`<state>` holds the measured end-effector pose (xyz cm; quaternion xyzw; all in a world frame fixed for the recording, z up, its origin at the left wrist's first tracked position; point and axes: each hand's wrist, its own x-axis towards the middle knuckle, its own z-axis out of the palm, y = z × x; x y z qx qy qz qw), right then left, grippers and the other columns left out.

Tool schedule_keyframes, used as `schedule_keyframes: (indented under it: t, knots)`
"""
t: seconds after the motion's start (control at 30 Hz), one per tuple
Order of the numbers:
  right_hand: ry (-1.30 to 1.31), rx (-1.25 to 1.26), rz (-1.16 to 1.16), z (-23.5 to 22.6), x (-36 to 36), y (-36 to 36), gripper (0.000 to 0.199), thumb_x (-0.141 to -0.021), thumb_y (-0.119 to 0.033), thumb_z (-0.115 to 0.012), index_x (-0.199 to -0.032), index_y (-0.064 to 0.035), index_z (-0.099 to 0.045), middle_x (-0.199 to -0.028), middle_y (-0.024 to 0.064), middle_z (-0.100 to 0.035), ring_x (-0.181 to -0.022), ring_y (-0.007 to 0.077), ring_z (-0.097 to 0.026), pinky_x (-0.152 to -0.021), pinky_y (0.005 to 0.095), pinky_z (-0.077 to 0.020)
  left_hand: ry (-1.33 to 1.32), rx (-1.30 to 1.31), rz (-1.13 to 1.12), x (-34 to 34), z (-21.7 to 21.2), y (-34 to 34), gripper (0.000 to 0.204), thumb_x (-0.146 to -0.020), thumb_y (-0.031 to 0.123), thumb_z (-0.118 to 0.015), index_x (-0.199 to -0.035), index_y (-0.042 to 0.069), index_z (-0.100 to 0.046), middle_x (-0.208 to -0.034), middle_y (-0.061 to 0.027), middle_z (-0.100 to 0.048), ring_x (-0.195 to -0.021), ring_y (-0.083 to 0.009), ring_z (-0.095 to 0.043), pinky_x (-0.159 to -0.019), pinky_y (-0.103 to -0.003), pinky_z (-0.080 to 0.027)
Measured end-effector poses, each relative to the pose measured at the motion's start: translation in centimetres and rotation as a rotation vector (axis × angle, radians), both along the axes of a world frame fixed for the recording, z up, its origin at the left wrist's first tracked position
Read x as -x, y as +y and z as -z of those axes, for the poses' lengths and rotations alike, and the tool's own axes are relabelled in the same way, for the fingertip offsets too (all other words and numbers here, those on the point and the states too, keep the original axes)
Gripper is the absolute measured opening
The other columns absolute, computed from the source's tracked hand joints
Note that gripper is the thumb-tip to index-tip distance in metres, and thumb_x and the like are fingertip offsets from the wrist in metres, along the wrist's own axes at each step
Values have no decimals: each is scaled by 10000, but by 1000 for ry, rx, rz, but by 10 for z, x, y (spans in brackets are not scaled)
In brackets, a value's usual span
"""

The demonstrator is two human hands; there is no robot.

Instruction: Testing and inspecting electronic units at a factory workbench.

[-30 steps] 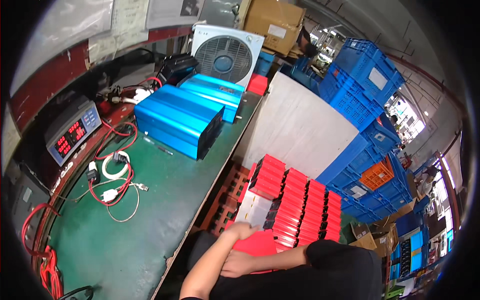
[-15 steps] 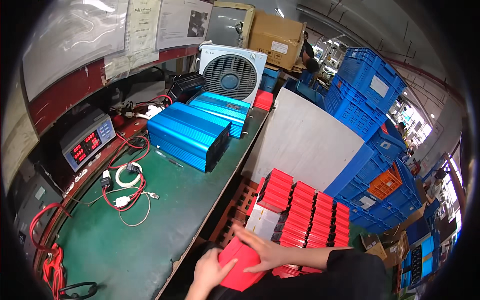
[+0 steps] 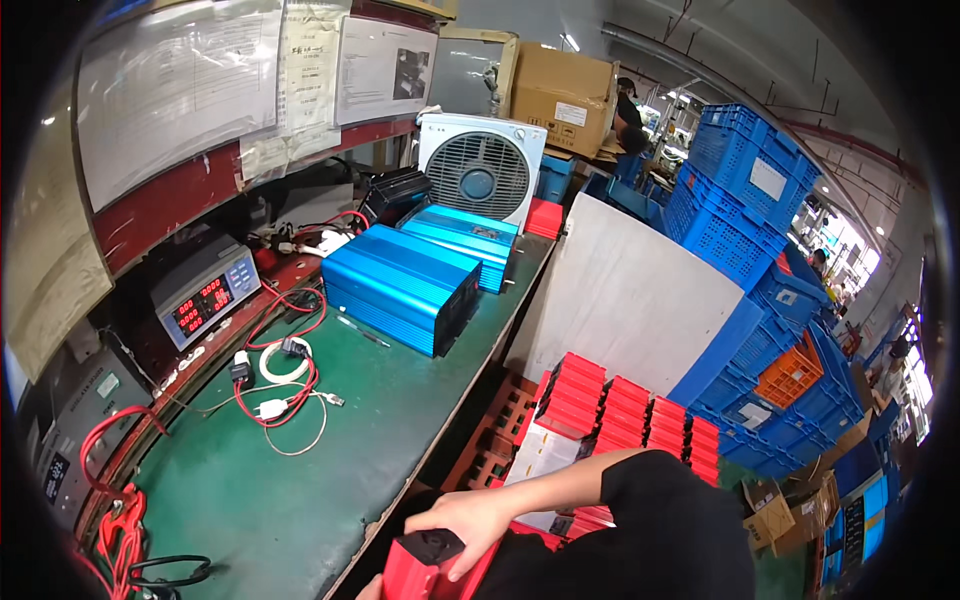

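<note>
Red-sided and black-ended, a box-shaped unit (image 3: 405, 575) is at about 6:30, with its dark end panel facing up and its lower part cut off by the frame. The right hand (image 3: 470, 520) reaches across from 5 o'clock and is clamped over that end, fingers on the far side and thumb on the near side. Of the left hand (image 3: 370, 588), only a small part shows at 7 o'clock, beside the unit's edge; whether its fingers are closed or spread I cannot tell.

The step in hand appears to be handling and turning this one unit beside the worktable. In my judgement, the next move calls for the right hand's grip to stay firm, with support under the hidden end.

Between 4 and 5 o'clock stand rows of red, ribbed units (image 3: 575, 390), partly covered by the right forearm. The green-topped worktable (image 3: 330, 490) spreads from 7 to 9 o'clock. On it, a blue, finned metal case (image 3: 400, 285) lies just off centre toward 9, near a slim pen (image 3: 362, 330); a white plug (image 3: 271, 409) rests among cables at 8 o'clock. A white box fan (image 3: 480, 180) stands at 12.
</note>
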<state>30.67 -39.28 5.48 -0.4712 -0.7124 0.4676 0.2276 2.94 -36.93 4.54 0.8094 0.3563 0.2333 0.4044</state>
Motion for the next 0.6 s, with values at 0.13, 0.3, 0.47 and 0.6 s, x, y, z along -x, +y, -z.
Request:
schedule_keyframes:
  t: [0.13, 0.3, 0.47, 0.6]
  knots:
    - [633, 172, 285, -1, -4, 8, 689, -811, -251, -784, -1349, 31, -460, -1227, 105, -617, -1132, 191, -591, -962, 342, -483, -551, 58, -93, 19, 32, 11, 674, -896, 206, -640, -1442, -65, -353, -1468, -237, -403, -1347, -350, -415, -1138, -432, -308]
    - [1298, 350, 766, 26, 35, -1, 605, -962, -317, -615, -1448, -41, -381, -1322, 95, -565, -1217, 195, -551, -977, 357, -489, -666, -2, -119, 11, 105, 27, 760, -929, 366, -630, -1523, 60, -268, -1481, -222, -380, -1252, -360, -424, -1007, -420, -338]
    - [1183, 192, 702, 36, 64, -27, 678, -953, -227, -633, -1498, -41, -275, -1453, 108, -442, -1333, 215, -450, -1074, 408, -407, -854, 348, -336, -50, 77, -4, 776, -935, 328, -625, -1530, 89, -188, -1331, -227, -507, -835, -340, -684, -573, -357, -572]
    - [921, 36, 307, 38, 38, -57, 906, -909, -180, -675, -1556, -33, -58, -1600, 103, -190, -1453, 221, -250, -1174, 368, -216, -1430, 1177, 92, -58, 8, 5, 754, -920, 329, -617, -1515, 79, -227, -1356, -259, -498, -1005, -405, -640, -841, -531, -528]
